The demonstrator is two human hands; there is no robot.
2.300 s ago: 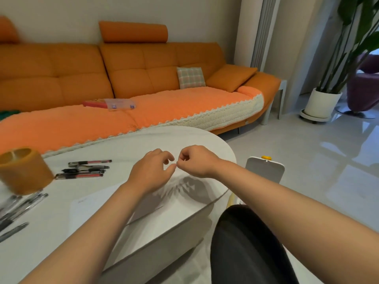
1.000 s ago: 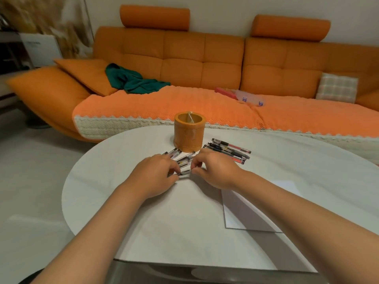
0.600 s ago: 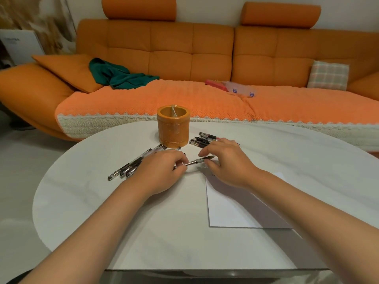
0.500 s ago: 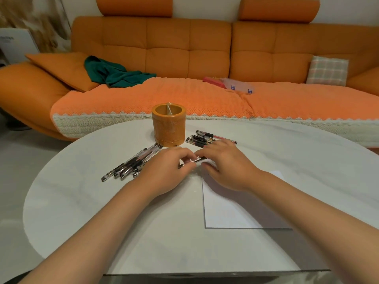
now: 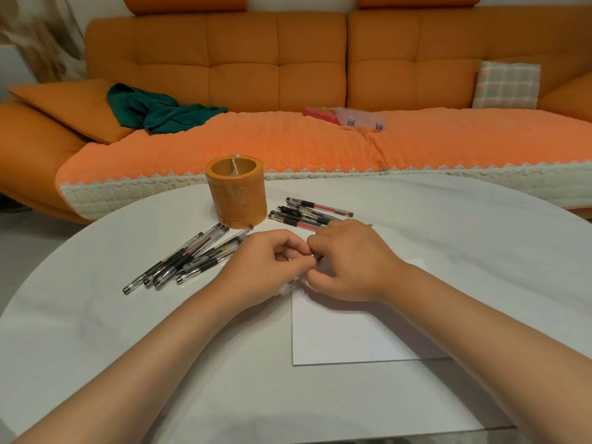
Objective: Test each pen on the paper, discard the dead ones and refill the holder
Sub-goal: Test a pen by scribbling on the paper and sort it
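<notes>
Basically pinching one pen [image 5: 315, 257] between left hand [image 5: 269, 267] and right hand [image 5: 349, 264], fingers curled onto it, over the far-left corner of the paper [image 5: 352, 334]. Looks crosswise, hand to hand, mostly hidden.

Orange sofa [image 5: 278, 59], amber holder [image 5: 237, 200], white paper [image 5: 346, 334], teal cloth [image 5: 157, 112], plaid cushion [image 5: 506, 85].

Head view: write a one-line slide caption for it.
Left hand and right hand pinch one pen over the paper's top edge; loose pens lie near the orange holder.
</notes>
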